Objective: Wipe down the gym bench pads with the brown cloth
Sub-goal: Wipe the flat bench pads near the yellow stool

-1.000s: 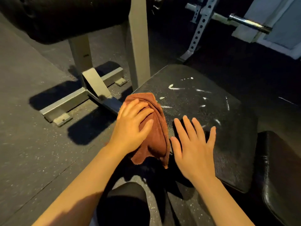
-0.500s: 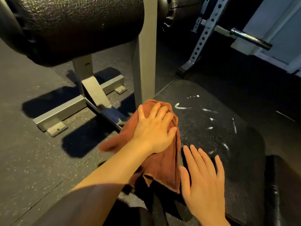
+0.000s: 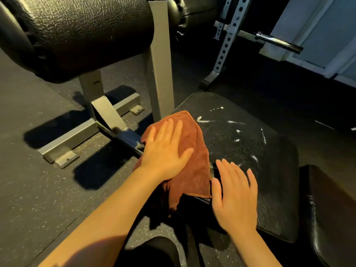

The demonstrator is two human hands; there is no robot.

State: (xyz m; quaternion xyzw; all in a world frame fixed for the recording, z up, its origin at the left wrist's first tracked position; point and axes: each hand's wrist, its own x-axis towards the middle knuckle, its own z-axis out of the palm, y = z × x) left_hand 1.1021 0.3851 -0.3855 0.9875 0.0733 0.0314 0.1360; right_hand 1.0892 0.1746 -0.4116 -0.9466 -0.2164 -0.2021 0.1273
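Note:
The brown cloth (image 3: 194, 166) lies over the near left corner of a flat black bench pad (image 3: 250, 151), one end hanging off the edge. My left hand (image 3: 165, 151) presses flat on the cloth with straight fingers. My right hand (image 3: 235, 195) lies flat on the pad just right of the cloth, fingers spread. White streaks mark the pad beyond the cloth. A large black roller pad (image 3: 77, 33) hangs at the upper left. Another black pad (image 3: 333, 214) sits at the right edge.
The grey steel frame (image 3: 107, 120) of the bench stands on the speckled rubber floor at left. A perforated rack upright (image 3: 225, 43) and a barbell end (image 3: 277, 42) stand behind. My knee (image 3: 154, 253) shows at the bottom.
My left hand has slid the cloth forward along the pad's left edge toward the white streaks. My right hand has stayed flat on the pad. The view has tilted up.

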